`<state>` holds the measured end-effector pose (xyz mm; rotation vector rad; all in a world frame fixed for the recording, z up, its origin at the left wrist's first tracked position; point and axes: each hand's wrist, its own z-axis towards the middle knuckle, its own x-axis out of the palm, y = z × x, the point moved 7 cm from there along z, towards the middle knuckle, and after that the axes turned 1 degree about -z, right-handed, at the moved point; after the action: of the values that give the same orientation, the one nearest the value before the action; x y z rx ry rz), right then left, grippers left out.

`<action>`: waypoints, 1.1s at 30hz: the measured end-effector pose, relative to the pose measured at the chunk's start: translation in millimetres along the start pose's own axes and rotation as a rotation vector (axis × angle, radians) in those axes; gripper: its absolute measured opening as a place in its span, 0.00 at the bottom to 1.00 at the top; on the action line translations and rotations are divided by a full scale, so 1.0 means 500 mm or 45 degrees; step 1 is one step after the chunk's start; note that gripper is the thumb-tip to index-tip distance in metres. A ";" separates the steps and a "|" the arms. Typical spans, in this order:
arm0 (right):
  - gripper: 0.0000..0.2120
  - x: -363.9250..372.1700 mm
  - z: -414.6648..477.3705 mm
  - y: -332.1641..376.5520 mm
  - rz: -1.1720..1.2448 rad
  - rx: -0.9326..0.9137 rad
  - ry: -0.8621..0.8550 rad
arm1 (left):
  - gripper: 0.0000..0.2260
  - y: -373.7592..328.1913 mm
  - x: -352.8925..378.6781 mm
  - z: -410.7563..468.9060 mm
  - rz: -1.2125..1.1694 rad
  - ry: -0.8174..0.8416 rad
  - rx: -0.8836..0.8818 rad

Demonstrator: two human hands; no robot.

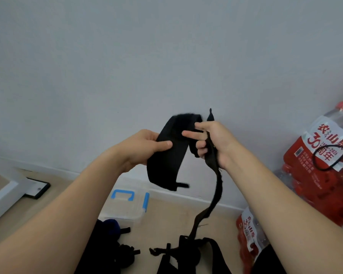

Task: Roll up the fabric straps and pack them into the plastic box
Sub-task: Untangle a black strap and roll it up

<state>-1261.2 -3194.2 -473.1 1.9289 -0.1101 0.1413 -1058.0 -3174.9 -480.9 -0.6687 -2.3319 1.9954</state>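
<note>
Plastic box (127, 206), clear, blue clips, on floor (166, 220): contents I cannot make out. Black strap (170, 153) above it: left hand (145, 149) pinches wide part, right hand (210, 141) grips narrow tail. Strap pile (184, 254) on floor, cut off below.

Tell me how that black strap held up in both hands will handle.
Probably floppy: the black strap bends over between the left hand and right hand, a narrow length hanging limp below. Likely light: a thumb pinch carries it. Its fuzzy top edge suggests little slipping.
</note>
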 end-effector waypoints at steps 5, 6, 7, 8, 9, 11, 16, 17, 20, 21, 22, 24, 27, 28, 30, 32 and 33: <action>0.20 -0.001 -0.024 -0.016 -0.151 0.134 0.012 | 0.12 0.005 -0.042 0.019 -0.556 -0.352 -0.067; 0.19 0.012 -0.034 -0.024 -0.246 0.157 0.120 | 0.13 0.006 -0.038 0.022 -0.651 -0.357 -0.086; 0.17 0.025 -0.044 -0.031 -0.369 0.164 0.212 | 0.14 0.005 -0.033 0.023 -0.716 -0.346 -0.100; 0.14 0.034 -0.050 -0.039 -0.513 0.151 0.266 | 0.15 0.002 -0.027 0.023 -0.768 -0.322 -0.105; 0.11 0.041 -0.054 -0.041 -0.637 0.104 0.281 | 0.15 -0.001 -0.022 0.022 -0.809 -0.289 -0.107; 0.12 0.053 -0.050 -0.032 -0.736 -0.062 0.243 | 0.16 -0.010 -0.012 0.016 -0.840 -0.192 -0.109; 0.33 0.056 -0.045 0.004 -0.522 -0.285 -0.022 | 0.13 -0.019 0.006 0.015 -0.753 -0.125 -0.016; 0.41 0.056 -0.045 0.010 -0.499 -0.283 -0.048 | 0.14 -0.019 0.004 0.018 -0.743 -0.163 0.001; 0.30 0.067 -0.045 0.021 -0.278 -0.261 0.118 | 0.18 -0.021 -0.003 0.023 -0.725 -0.220 0.058; 0.21 0.072 -0.050 0.026 -0.197 -0.289 0.170 | 0.20 -0.023 -0.004 0.023 -0.712 -0.220 0.077; 0.15 0.071 -0.053 0.031 -0.182 -0.338 0.169 | 0.23 -0.026 -0.003 0.022 -0.687 -0.214 0.095; 0.08 0.063 -0.054 0.036 -0.281 -0.462 0.090 | 0.27 -0.030 0.005 0.023 -0.620 -0.183 0.133; 0.12 0.066 -0.063 0.031 -0.425 -0.582 -0.016 | 0.28 -0.042 0.019 0.023 -0.574 -0.111 0.182; 0.12 0.062 -0.065 0.031 -0.473 -0.627 -0.090 | 0.28 -0.044 0.021 0.024 -0.586 -0.102 0.193; 0.11 0.053 -0.065 0.029 -0.551 -0.684 -0.201 | 0.27 -0.049 0.021 0.025 -0.642 -0.100 0.213; 0.09 0.052 -0.059 0.019 -0.609 -0.668 -0.205 | 0.26 -0.052 0.023 0.023 -0.722 -0.090 0.220; 0.09 0.052 -0.057 0.014 -0.639 -0.660 -0.205 | 0.27 -0.052 0.025 0.022 -0.772 -0.093 0.217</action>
<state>-1237.7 -3170.1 -452.5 1.3957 0.2135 -0.3485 -1080.5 -3184.2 -461.7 0.1182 -2.0209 1.9018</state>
